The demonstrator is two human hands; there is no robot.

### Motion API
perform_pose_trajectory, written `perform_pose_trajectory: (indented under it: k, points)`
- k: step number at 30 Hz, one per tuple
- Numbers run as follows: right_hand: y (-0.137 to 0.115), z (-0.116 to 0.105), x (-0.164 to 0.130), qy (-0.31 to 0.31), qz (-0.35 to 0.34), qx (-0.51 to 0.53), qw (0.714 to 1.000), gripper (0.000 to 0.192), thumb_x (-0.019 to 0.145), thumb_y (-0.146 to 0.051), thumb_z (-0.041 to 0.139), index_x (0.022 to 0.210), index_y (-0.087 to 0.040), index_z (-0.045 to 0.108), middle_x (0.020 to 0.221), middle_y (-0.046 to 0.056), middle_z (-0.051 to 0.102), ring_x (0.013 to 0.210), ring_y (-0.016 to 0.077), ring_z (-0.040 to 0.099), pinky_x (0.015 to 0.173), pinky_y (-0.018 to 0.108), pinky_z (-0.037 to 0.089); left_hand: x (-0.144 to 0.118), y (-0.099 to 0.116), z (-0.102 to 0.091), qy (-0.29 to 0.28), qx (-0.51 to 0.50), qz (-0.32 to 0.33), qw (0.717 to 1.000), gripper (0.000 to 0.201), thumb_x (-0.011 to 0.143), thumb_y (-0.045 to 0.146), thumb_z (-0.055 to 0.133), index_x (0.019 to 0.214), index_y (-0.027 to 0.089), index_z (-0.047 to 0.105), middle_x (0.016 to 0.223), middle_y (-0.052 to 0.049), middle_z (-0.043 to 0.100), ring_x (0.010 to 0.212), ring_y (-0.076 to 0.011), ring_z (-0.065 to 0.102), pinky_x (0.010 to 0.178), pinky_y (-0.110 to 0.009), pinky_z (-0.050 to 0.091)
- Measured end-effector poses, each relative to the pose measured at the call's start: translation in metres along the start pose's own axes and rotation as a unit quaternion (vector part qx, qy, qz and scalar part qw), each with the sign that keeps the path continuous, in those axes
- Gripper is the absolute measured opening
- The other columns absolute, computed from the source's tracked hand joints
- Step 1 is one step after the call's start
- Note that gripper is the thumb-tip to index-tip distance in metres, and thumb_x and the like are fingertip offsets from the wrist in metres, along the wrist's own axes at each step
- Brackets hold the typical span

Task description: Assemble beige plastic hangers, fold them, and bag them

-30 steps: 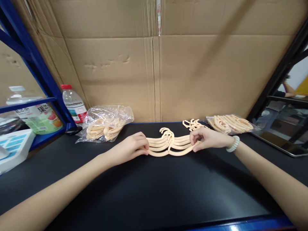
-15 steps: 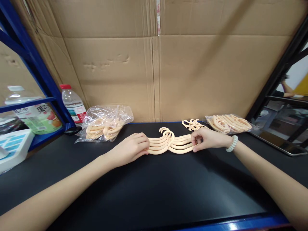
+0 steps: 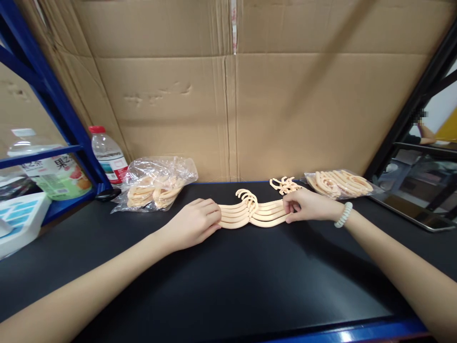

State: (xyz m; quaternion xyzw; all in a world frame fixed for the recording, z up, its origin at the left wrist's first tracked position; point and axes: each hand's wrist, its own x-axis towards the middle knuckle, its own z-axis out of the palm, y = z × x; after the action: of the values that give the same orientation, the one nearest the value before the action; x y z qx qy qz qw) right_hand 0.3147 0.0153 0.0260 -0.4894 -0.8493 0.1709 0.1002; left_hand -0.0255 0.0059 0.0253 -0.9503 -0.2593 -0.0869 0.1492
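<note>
Having shifted nearer the other hangers (image 3: pixel 269 211), the front hanger (image 3: pixel 266 224) is lying between the fingers (image 3: pixel 213 213); left hand (image 3: pixel 195 221) and right hand (image 3: pixel 310 206) are pinching its ends, ideally pushing evenly.

White-capped bottle (image 3: pixel 53 167): on its green-and-white label (image 3: pixel 67 177) we read the large dark characters 果之, toward the right; a second, smaller line further left looks to us like 果之茶, though its strokes are too blurred to be sure.
Red-capped bottle (image 3: pixel 107 150): its label (image 3: pixel 117 165) carries print too small for us to read.
Cardboard gap (image 3: pixel 234 35): we see reddish marks, illegible.
</note>
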Motion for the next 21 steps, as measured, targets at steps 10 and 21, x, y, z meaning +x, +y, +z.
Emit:
perform_pose_trajectory:
  k: [10,21]
  points:
    - [-0.023,0.012,-0.004,0.116,0.004,-0.148,0.982,0.015,0.079,-0.028,0.058,0.086,-0.015,0.061,0.091,0.012,0.065,0.086,0.0249,0.06,0.078,0.036,0.047,0.003,0.047,0.009,0.045,-0.098,-0.128,0.986,0.022,0.089,0.021,0.048,0.109,0.017,0.057,0.117,-0.012,0.06,0.11,-0.028,0.054,0.09,-0.043,0.046]
    - [-0.048,0.076,0.006,0.11,0.026,-0.166,0.98,0.081,0.093,-0.061,0.02,0.145,-0.001,0.03,0.151,0.022,0.025,0.142,0.0335,0.017,0.114,0.053,0.02,-0.002,0.065,0.01,-0.136,-0.187,-0.097,0.968,0.08,0.091,0.064,0.026,0.151,0.017,0.001,0.156,-0.015,0.003,0.144,-0.0343,0.001,0.112,-0.06,0.006]
